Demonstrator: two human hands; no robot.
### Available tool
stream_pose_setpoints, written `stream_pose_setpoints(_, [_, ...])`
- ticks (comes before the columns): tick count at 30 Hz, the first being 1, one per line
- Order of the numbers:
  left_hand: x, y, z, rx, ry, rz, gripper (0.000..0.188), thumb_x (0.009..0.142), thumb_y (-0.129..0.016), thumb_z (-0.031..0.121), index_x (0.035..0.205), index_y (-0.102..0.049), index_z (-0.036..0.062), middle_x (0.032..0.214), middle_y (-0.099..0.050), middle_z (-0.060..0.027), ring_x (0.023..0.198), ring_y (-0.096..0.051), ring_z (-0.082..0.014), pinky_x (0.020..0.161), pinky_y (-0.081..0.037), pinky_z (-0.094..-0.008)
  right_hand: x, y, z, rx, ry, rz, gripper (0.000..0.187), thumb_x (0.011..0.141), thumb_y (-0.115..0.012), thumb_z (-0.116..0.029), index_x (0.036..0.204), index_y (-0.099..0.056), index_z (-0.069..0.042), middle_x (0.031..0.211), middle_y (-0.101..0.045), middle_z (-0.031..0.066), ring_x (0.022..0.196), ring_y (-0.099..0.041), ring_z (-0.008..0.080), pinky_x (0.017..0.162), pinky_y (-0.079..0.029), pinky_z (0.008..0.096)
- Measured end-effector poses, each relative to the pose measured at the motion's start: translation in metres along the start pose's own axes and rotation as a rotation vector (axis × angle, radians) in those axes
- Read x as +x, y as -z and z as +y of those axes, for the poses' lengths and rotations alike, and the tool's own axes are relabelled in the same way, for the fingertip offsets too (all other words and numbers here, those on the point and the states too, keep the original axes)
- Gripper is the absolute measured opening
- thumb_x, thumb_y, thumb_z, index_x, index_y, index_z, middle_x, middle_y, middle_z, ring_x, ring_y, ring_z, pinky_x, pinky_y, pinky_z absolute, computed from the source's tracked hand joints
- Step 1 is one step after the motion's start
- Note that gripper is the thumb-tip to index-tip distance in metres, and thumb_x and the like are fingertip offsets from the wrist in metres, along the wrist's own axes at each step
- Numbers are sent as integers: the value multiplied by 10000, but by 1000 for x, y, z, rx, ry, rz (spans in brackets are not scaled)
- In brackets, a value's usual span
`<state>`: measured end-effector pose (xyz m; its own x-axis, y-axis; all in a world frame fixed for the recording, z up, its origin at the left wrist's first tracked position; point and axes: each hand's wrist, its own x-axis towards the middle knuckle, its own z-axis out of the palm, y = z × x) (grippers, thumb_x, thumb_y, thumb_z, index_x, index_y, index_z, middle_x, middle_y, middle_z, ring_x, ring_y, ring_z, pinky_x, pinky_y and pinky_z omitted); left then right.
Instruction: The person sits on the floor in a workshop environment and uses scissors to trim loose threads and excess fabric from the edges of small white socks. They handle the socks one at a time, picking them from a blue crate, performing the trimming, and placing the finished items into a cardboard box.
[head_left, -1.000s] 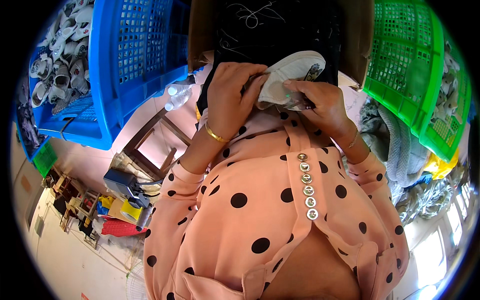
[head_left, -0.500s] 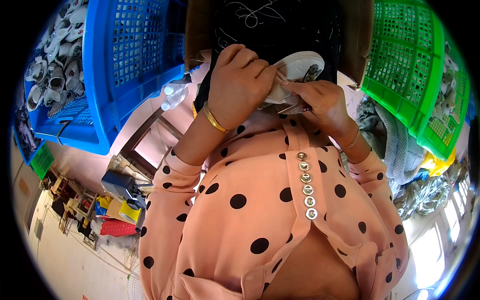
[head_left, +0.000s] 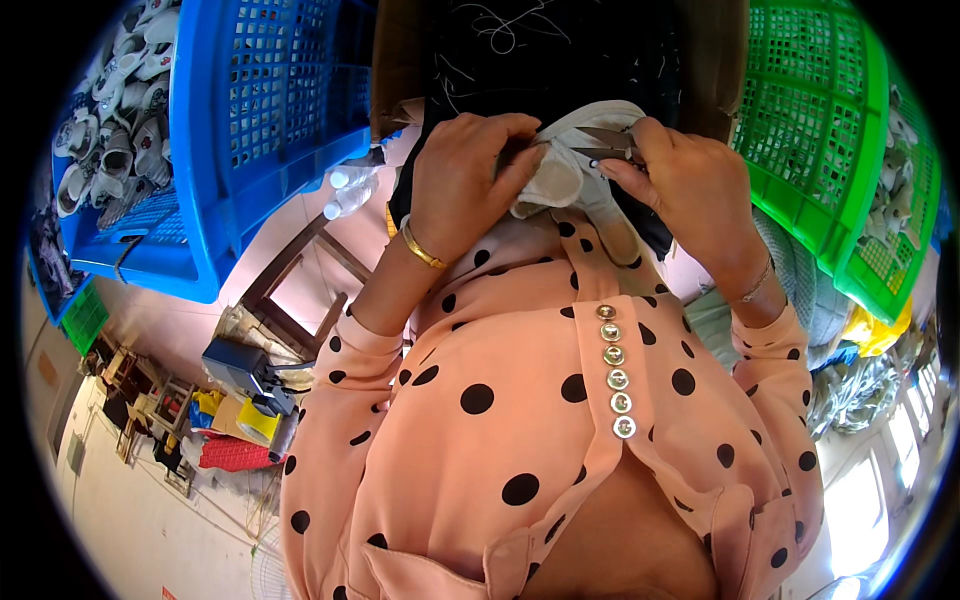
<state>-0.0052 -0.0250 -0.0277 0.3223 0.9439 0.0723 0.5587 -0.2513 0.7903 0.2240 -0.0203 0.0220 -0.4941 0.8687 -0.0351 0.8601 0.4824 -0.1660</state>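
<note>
A white fabric shoe upper [head_left: 552, 186] is held up in front of my torso, over dark cloth. My left hand [head_left: 462, 182] is closed on its left edge, thumb and fingers pinching the material. In my right hand [head_left: 700, 190] is a small pair of scissors [head_left: 603, 153], fingers wrapped round the handles, which are mostly hidden. The blades point left and stand apart, close against the upper's edge. Part of the upper hangs down below the right hand, over my shirt.
A blue plastic crate [head_left: 205, 200] stands on the left, with many white-grey shoe uppers [head_left: 118, 150] beyond its wall. On the right is a green crate [head_left: 810, 150]. Cardboard [head_left: 400, 70] flanks the black cloth [head_left: 560, 60], where loose threads lie. Plastic bottles [head_left: 350, 190] are beside the blue crate.
The upper has been turned, so its inside and opening now show. My right hand has moved up and right, raising the scissors from beneath the upper to its edge. My left hand has shifted its hold.
</note>
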Motion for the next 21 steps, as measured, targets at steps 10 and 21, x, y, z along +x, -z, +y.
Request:
stream_pose_setpoints(10, [11, -1, -4, 345, -416, 103, 188, 728, -764, 134, 909, -723, 107, 855, -700, -2, 854, -625, -201, 770, -475, -348, 19, 11, -4, -114, 110, -71, 413, 858, -638, -434, 724, -589, -47, 538, -562, 70, 475, -604, 214, 431, -437, 280])
stream_pose_setpoints(21, [16, -5, -7, 297, -425, 127, 170, 684, -767, 88, 839, -701, 113, 811, -677, -1, 854, -610, -199, 768, -458, -349, 22, 4, -10, -124, 120, -103, 382, 835, -669, -405, 677, -604, -62, 495, -532, 57, 453, -590, 200, 435, -449, 269])
